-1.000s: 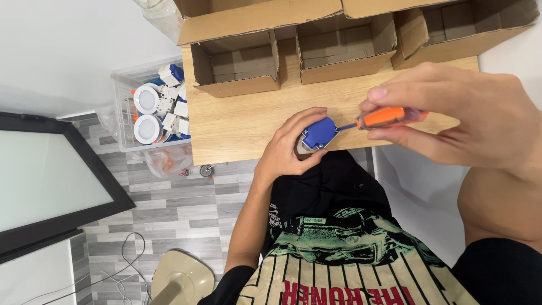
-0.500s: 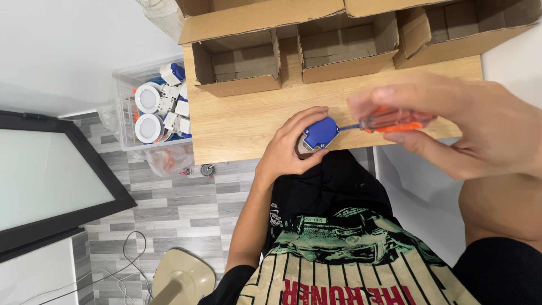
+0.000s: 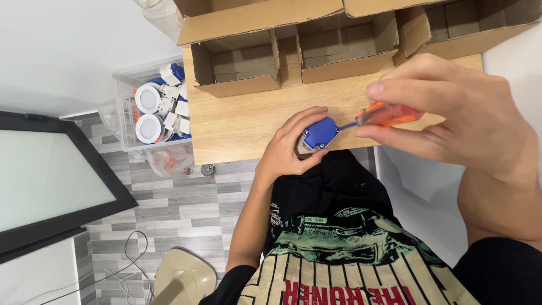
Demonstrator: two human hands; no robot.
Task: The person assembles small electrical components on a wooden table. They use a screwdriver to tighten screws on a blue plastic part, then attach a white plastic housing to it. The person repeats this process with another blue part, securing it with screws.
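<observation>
- The left hand (image 3: 288,149) is clamping its grip on a small blue housing (image 3: 319,133), fingers curled over the top and thumb under it, holding it just above the near edge of the wooden bench (image 3: 243,121).
- The right hand (image 3: 451,113) is pinching an orange-handled screwdriver (image 3: 387,114) between thumb and fingertips, its grip closed on the handle.
- The screwdriver's long axis is lying nearly level, running from the right grip toward the left one; the thin shaft is pointing at the side of the blue housing and appears to be meeting it there, though the tip itself is too small to make out.
- So the housing is sitting just beside the right grip, on its left, and inside the left grip; the left hand is the nearer of the two to it.
- Beyond both grips, at the far side of the bench, three open cardboard boxes are standing in a row: the left box (image 3: 237,65), the middle box (image 3: 344,48) and the right box (image 3: 468,25). Their insides are showing only bare cardboard, as far as one can see.
- Well off to the left of the left grip, below bench level, a clear plastic bin (image 3: 127,85) is holding round white lamp fittings (image 3: 148,113) and small white and blue parts, heaped together.
- Farther left, a dark-framed panel (image 3: 51,175) is leaning above the grey tiled floor (image 3: 164,209).
</observation>
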